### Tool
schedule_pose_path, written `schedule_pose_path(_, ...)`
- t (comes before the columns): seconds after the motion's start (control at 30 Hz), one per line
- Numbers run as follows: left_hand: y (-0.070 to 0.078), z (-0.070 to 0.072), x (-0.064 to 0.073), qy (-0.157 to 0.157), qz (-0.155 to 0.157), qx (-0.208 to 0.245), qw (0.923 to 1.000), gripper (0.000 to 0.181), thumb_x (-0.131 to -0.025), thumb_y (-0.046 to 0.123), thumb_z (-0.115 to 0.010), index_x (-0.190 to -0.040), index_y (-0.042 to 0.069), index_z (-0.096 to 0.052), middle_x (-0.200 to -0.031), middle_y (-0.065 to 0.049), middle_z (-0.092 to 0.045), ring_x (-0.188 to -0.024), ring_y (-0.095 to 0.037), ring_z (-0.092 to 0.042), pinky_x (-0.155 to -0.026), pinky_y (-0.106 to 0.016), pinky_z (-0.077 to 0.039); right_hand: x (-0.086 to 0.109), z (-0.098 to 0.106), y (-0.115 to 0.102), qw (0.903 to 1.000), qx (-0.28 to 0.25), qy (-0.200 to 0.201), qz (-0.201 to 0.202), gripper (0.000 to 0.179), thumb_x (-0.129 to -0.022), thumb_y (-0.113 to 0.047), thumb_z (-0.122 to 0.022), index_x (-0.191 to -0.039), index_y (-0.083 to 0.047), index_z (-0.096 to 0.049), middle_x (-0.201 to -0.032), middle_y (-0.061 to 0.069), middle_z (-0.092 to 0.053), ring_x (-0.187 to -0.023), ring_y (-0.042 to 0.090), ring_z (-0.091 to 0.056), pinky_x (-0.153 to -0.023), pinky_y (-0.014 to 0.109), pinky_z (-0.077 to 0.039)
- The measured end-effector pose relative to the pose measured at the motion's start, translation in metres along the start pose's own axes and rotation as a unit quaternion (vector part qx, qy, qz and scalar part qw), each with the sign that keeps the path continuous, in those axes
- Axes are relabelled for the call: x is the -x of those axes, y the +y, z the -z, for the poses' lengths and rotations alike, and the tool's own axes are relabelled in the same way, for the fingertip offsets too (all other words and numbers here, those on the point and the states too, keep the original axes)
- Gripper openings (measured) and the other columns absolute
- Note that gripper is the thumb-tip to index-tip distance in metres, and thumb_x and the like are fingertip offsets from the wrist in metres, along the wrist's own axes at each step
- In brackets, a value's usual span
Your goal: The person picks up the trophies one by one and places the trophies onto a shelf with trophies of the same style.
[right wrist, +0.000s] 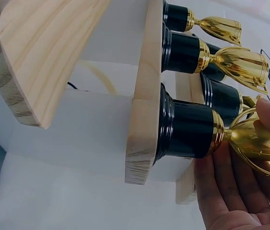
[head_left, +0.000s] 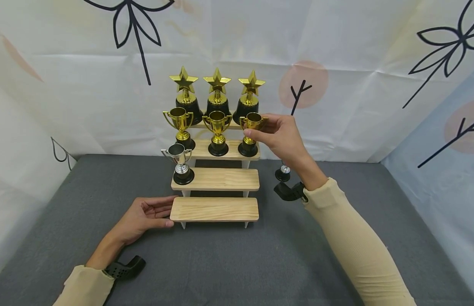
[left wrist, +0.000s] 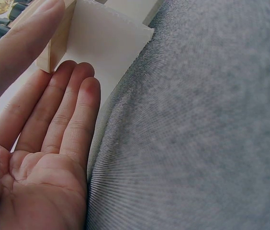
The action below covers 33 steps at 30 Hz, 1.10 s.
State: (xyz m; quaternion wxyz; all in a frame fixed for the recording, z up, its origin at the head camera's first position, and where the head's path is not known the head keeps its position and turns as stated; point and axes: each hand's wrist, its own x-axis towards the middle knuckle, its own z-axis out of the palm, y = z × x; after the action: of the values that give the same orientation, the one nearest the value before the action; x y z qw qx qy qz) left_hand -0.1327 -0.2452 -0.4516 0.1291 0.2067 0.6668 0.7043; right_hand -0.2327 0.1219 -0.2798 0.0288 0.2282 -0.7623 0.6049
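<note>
My right hand [head_left: 283, 136] holds a gold trophy cup [head_left: 253, 122] by its bowl, thumb in front and fingers behind. Its black base [right wrist: 190, 128] stands on the right end of the second shelf from the top. Two like gold cups, a middle one [head_left: 218, 127] and a left one [head_left: 180, 123], share that shelf. With fairly straight fingers, my left hand [head_left: 145, 219] touches the left end of the lowest shelf [head_left: 214, 209]. A silver trophy cup [head_left: 181, 163] occupies the left end of the shelf [head_left: 225, 179] above.
Star trophies, a left one [head_left: 185, 91], a middle one [head_left: 218, 91] and a right one [head_left: 250, 91], line the top shelf. Another silver trophy [head_left: 283, 172], partly hidden by my right arm, is on the grey cloth [head_left: 229, 263]. A patterned white curtain [head_left: 355, 55] hangs behind.
</note>
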Motion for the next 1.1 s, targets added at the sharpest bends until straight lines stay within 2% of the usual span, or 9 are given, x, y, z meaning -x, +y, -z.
schedule_pose_path(0.53,0.002,-0.001,0.000,0.001,0.003,-0.007,1.0000,0.070,-0.081,-0.014,-0.076,-0.140,-0.025,-0.040,-0.135,-0.002,-0.063,-0.120,-0.016,-0.063,-0.098,-0.034,-0.056,0.000,0.001,0.002,1.0000,0.005,0.003,-0.005,0.033,-0.087,-0.007,-0.081,-0.118,0.002,-0.072,-0.107,0.014,-0.074,-0.097,0.023,-0.072,-0.088,0.034,-0.061)
schedule_pose_path(0.77,0.002,-0.001,0.000,-0.002,-0.001,-0.002,1.0000,0.070,-0.081,-0.015,-0.076,-0.139,-0.026,-0.039,-0.134,0.001,-0.064,-0.120,-0.016,-0.064,-0.098,-0.033,-0.056,0.003,0.004,0.006,0.9999,0.003,0.005,-0.015,0.037,-0.085,-0.007,-0.083,-0.119,0.002,-0.072,-0.109,0.014,-0.073,-0.100,0.023,-0.072,-0.092,0.034,-0.060)
schedule_pose_path(1.1,0.002,-0.001,0.000,-0.003,-0.003,0.003,1.0000,0.070,-0.081,-0.015,-0.076,-0.139,-0.026,-0.039,-0.134,0.002,-0.064,-0.120,-0.016,-0.064,-0.098,-0.033,-0.056,0.011,0.011,0.009,0.9992,-0.039,0.002,-0.011,0.035,-0.087,-0.004,-0.080,-0.120,0.001,-0.071,-0.113,0.013,-0.072,-0.106,0.025,-0.070,-0.094,0.036,-0.059)
